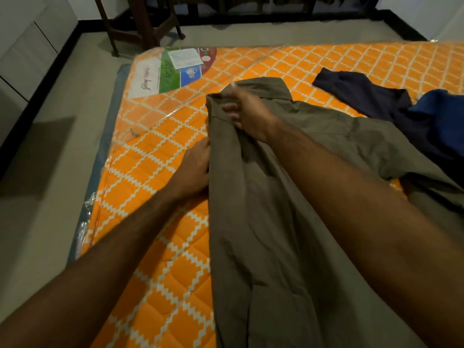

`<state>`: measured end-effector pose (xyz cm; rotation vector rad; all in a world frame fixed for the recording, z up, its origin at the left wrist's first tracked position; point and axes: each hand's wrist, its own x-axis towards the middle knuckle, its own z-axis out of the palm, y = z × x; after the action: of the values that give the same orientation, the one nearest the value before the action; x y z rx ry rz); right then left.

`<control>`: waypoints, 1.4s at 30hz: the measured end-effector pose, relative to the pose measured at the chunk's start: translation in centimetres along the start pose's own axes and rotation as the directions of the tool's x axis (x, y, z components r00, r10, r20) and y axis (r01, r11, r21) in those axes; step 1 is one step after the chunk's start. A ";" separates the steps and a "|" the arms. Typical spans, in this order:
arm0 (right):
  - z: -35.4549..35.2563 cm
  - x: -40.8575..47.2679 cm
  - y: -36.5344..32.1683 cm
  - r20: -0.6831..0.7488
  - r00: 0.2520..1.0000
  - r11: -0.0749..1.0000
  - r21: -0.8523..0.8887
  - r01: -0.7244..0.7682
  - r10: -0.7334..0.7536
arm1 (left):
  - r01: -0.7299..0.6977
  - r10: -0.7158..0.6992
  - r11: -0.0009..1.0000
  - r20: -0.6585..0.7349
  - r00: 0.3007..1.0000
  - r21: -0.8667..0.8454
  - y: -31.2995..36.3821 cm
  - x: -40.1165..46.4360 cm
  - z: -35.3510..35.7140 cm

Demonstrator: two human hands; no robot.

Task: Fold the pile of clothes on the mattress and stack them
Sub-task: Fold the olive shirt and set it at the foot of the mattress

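Observation:
An olive-brown shirt (271, 222) lies spread lengthwise on the orange patterned mattress (160, 187), its collar end far from me. My left hand (194, 167) grips the shirt's left edge, fingers curled under the fabric. My right hand (247, 114) pinches a fold of the shirt near the collar, thumb and fingers closed on the cloth. A dark navy garment (364, 94) and a blue one (442, 116) lie crumpled at the right, partly touching the olive shirt.
The mattress is wrapped in clear plastic, with a printed label (173, 69) at its far left corner. Grey floor (50, 172) runs along the left. Dark wooden furniture legs (140, 23) stand beyond the mattress.

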<state>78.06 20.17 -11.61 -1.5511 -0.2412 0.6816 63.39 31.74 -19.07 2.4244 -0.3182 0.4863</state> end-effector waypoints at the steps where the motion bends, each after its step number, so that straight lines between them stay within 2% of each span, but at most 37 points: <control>1: -0.6 -1.2 0.4 0.007 1.000 0.988 -0.156 0.007 -0.005 | -0.027 0.025 0.997 0.031 0.999 0.077 -0.3 -0.5 0.1; 3: -2.1 -3.7 1.4 0.047 0.999 0.837 -0.545 0.046 -0.023 | -0.052 0.031 0.968 0.088 0.996 0.245 -0.7 -0.9 0.3; 4: -2.7 -4.9 1.9 0.058 0.998 0.765 -0.643 0.030 0.009 | -0.096 0.057 0.942 0.128 0.990 0.322 -0.8 -1.2 0.4; 7: -4.0 -7.8 3.0 0.090 0.995 0.728 -0.685 0.026 0.050 | -0.293 0.207 0.871 0.246 0.947 0.394 -1.6 -1.8 0.7; 10: -4.6 -9.2 3.6 0.049 0.998 0.772 -0.636 -0.001 0.042 | -0.273 0.179 0.898 0.280 0.943 0.344 -1.7 -1.3 0.5; 12: -4.5 -9.4 4.1 -0.028 0.999 0.744 -0.668 -0.030 0.015 | -0.150 0.044 0.938 0.322 0.946 0.312 -0.7 -0.7 0.0; 14: -4.2 -9.8 5.2 -0.137 0.989 0.644 -0.762 -0.069 -0.056 | 0.077 -0.184 0.956 0.374 0.909 0.284 0.4 -0.1 -0.3; 15: -3.9 -10.3 5.9 -0.177 0.979 0.615 -0.784 -0.079 -0.101 | 0.212 -0.281 0.952 0.362 0.889 0.219 0.8 0.3 -0.4; 16: -3.9 -10.7 6.5 -0.207 0.969 0.604 -0.792 -0.085 -0.135 | 0.380 -0.380 0.923 0.317 0.869 0.063 1.5 0.9 -0.6; 17: -4.0 -11.0 7.1 -0.233 0.960 0.595 -0.798 -0.097 -0.157 | 0.552 -0.496 0.812 0.274 0.824 -0.192 2.3 1.6 -0.9; 18: -4.2 -11.2 7.7 -0.258 0.951 0.582 -0.805 -0.115 -0.170 | 0.632 -0.584 0.635 0.259 0.769 -0.445 2.7 2.3 -1.0; 19: -4.4 -11.2 8.0 -0.279 0.943 0.578 -0.806 -0.127 -0.182 | 0.643 -0.645 0.467 0.263 0.717 -0.608 3.1 3.3 -1.6; 20: -4.7 -11.2 8.3 -0.290 0.939 0.588 -0.798 -0.130 -0.186 | 0.636 -0.679 0.369 0.270 0.682 -0.678 3.0 4.1 -1.9; 21: -4.9 -11.3 8.4 -0.285 0.940 0.600 -0.791 -0.120 -0.188 | 0.633 -0.690 0.328 0.279 0.667 -0.701 3.0 4.9 -2.2; 22: -5.1 -11.5 8.4 -0.259 0.947 0.598 -0.795 -0.099 -0.188 | 0.635 -0.687 0.363 0.264 0.677 -0.682 2.7 5.6 -2.4; 23: -5.2 -11.7 8.5 -0.218 0.958 0.587 -0.807 -0.071 -0.185 | 0.641 -0.676 0.457 0.228 0.701 -0.617 2.3 6.2 -2.5; 25: -5.4 -12.0 8.9 -0.168 0.968 0.579 -0.815 -0.029 -0.188 | 0.629 -0.621 0.707 0.140 0.771 -0.323 0.8 7.0 -1.9; 26: -5.5 -12.0 9.2 -0.178 0.962 0.596 -0.802 -0.021 -0.206 | 0.586 -0.574 0.790 0.115 0.810 -0.180 0.0 7.3 -1.5; 28: -5.6 -12.2 10.1 -0.224 0.939 0.624 -0.781 -0.012 -0.261 | 0.523 -0.520 0.852 0.057 0.852 -0.033 -1.1 8.0 -0.9; 31: -5.3 -12.6 10.9 -0.255 0.908 0.592 -0.806 -0.009 -0.333 | 0.581 -0.580 0.814 -0.033 0.814 0.021 -2.3 9.4 -0.5; 35: -5.0 -12.6 11.4 -0.245 0.910 0.597 -0.802 0.003 -0.333 | 0.647 -0.643 0.749 -0.083 0.762 0.144 -4.0 10.5 0.6; 38: -5.3 -12.5 11.8 -0.256 0.897 0.627 -0.778 0.030 -0.360 | 0.612 -0.597 0.720 -0.157 0.787 0.328 -3.7 11.2 1.4; 42: -5.5 -12.1 12.3 -0.276 0.874 0.634 -0.772 0.047 -0.400 | 0.535 -0.528 0.634 -0.192 0.827 0.558 -3.1 11.3 2.0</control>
<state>68.38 7.64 -20.37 -2.3740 -0.4169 -0.0285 75.14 31.67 -17.45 2.9322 0.6697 0.3519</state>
